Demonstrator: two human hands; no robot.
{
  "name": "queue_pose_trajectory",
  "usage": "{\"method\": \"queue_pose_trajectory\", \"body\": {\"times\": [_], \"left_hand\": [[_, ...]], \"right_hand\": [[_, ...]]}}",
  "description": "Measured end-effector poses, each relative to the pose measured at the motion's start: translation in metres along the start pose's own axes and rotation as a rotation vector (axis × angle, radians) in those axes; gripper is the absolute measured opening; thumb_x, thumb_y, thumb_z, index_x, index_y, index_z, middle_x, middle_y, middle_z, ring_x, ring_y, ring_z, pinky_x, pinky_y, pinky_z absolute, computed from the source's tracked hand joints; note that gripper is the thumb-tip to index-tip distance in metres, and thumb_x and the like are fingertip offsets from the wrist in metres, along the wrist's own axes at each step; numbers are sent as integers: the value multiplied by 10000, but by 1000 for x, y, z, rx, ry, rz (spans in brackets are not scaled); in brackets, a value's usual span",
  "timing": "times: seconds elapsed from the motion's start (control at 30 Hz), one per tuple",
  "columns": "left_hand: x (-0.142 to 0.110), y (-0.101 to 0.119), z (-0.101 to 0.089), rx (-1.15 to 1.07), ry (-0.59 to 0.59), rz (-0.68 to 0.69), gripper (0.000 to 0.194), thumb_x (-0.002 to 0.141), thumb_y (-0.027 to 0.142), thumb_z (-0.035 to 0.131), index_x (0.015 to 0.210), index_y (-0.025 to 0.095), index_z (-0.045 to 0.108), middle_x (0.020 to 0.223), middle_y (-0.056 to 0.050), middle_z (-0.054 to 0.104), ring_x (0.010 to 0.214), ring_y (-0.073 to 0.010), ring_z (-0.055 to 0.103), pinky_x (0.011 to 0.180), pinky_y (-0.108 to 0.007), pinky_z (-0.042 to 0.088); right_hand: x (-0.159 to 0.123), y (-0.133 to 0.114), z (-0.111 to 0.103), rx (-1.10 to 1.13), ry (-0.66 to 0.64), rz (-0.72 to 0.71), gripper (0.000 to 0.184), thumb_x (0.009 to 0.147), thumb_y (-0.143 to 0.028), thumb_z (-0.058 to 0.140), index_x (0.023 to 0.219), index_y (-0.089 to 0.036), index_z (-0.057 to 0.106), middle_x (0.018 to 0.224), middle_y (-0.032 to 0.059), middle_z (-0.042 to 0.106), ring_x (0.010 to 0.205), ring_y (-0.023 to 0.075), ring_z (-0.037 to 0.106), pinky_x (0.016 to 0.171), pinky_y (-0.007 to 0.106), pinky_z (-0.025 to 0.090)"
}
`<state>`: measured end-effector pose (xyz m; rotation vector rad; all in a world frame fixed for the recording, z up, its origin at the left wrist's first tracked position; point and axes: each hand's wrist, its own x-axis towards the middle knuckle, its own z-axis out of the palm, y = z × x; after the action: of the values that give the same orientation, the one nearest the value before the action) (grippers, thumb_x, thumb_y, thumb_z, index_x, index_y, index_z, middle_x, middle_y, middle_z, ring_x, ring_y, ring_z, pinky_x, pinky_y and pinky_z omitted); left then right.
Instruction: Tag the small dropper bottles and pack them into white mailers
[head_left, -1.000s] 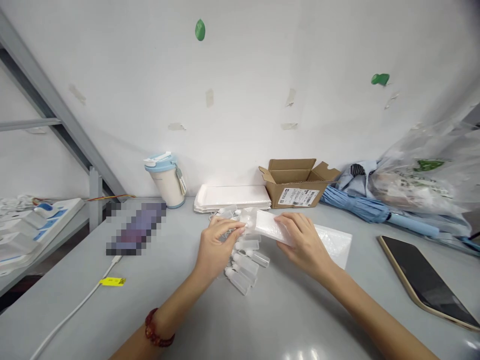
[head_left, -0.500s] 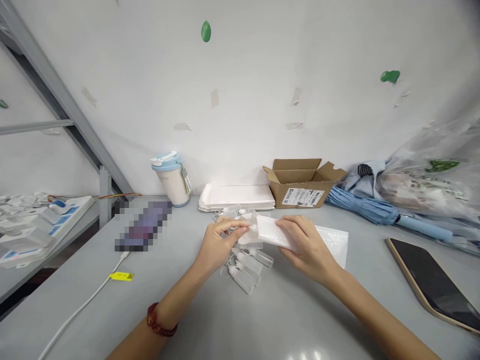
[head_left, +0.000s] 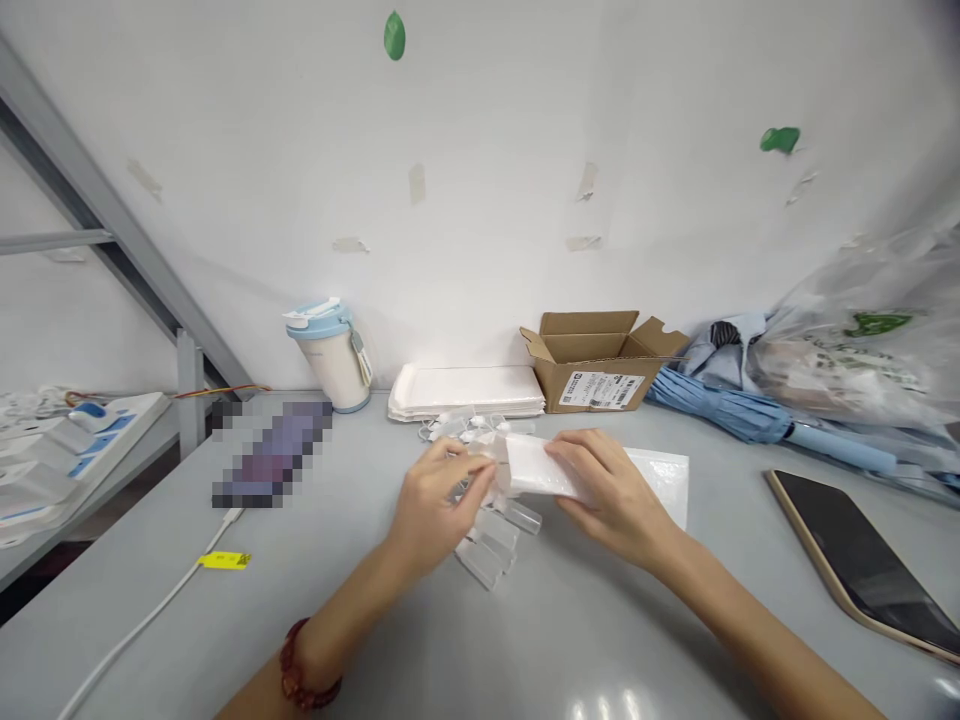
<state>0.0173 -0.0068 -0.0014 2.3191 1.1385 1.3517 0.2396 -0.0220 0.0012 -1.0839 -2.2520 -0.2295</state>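
Observation:
My right hand [head_left: 611,490] grips a white bubble mailer [head_left: 536,465] from above, thumb below. The mailer lies level over the table, its open end facing left. At that end my left hand [head_left: 439,500] pinches thumb and forefinger together. A whitish, see-through bit shows beside the fingertips, but I cannot make out what they hold. Under and behind the hands lie several small clear plastic bottles [head_left: 487,550] with thin cords, partly hidden by my left hand. Another white bubble mailer [head_left: 664,480] lies flat on the table behind my right hand.
At the wall stand a stack of white mailers [head_left: 465,390], an open cardboard box [head_left: 592,380] and a cream tumbler [head_left: 330,360]. A blue umbrella [head_left: 720,405] and a dark phone [head_left: 862,560] lie right. Left are a blurred-out device [head_left: 274,455], its white cable [head_left: 142,625] and power strips [head_left: 82,450].
The whole view has shifted slightly left. My left hand has turned a little at the mailer's open end and now covers more of the bottles. The right hand keeps its hold.

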Motion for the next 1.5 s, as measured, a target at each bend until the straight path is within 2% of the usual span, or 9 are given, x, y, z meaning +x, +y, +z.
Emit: {"method": "queue_pose_trajectory", "body": {"times": [0.13, 0.23, 0.37, 0.5, 0.7, 0.87, 1.03, 1.13, 1.5], "left_hand": [[12, -24, -13, 75, 171, -282, 164, 795, 274, 531, 781, 206, 680, 766, -21, 673, 733, -170, 560, 624, -259, 431], [17, -57, -18, 122, 142, -457, 192, 765, 291, 531, 802, 185, 687, 846, -43, 696, 778, -198, 574, 676, -292, 429], [17, -92, -15, 136, 84, -523, 211, 711, 292, 560, 812, 176, 704, 802, -53, 707, 754, -218, 585, 728, -322, 432], [17, -101, -7, 106, 46, -520, 237, 723, 351, 549, 774, 182, 708, 818, -46, 716, 730, -205, 586, 716, -307, 435], [20, -96, -5, 43, 68, -499, 236, 729, 353, 534, 734, 161, 671, 757, -44, 693, 735, -193, 583, 716, -290, 434], [21, -76, -8, -56, 86, -471, 254, 779, 362, 497, 795, 143, 627, 863, -67, 687, 801, -180, 598, 677, -259, 446], [23, -46, -14, -388, 149, -551, 249, 782, 366, 546, 813, 126, 606, 911, -87, 669, 546, -94, 509, 495, -224, 412], [24, -31, -20, -547, 166, -557, 237, 770, 357, 584, 796, 123, 608, 940, -99, 653, 639, -112, 535, 495, -213, 416], [16, -13, -10, -776, -93, -625, 182, 780, 319, 593, 767, 137, 604, 886, -72, 636, 679, -116, 532, 502, -204, 410]], "right_hand": [[-1, 18, -3, -38, 72, 70, 349, 782, -190, 518, 1125, -210, 455, 1057, 117, 542, 957, 269, 520, 777, 402, 441], [-1, 30, -5, -48, 133, 125, 325, 782, -203, 531, 1101, -208, 469, 1037, 111, 550, 962, 270, 522, 792, 409, 442], [-1, 33, -3, -66, 158, 180, 302, 780, -221, 530, 1079, -215, 487, 1013, 100, 561, 950, 272, 528, 769, 406, 441], [0, 30, -2, -37, 111, 160, 315, 776, -219, 531, 1087, -210, 484, 1038, 110, 554, 960, 284, 519, 767, 415, 430], [-1, 27, 1, -41, 79, 156, 321, 773, -204, 535, 1088, -198, 474, 1060, 117, 544, 958, 281, 509, 763, 409, 423], [-2, 27, 4, -50, 36, 143, 335, 771, -196, 534, 1098, -204, 462, 1069, 115, 537, 964, 285, 502, 767, 417, 418], [-3, 28, 7, -52, 18, 159, 334, 773, -198, 537, 1098, -195, 463, 1076, 122, 534, 980, 286, 494, 768, 415, 421], [-3, 29, 7, -45, 16, 166, 324, 779, -197, 535, 1095, -194, 464, 1074, 119, 536, 978, 283, 493, 779, 417, 422], [-3, 24, 6, 5, 60, 121, 338, 781, -206, 533, 1112, -194, 464, 1068, 123, 527, 971, 281, 495, 789, 434, 434]]}}
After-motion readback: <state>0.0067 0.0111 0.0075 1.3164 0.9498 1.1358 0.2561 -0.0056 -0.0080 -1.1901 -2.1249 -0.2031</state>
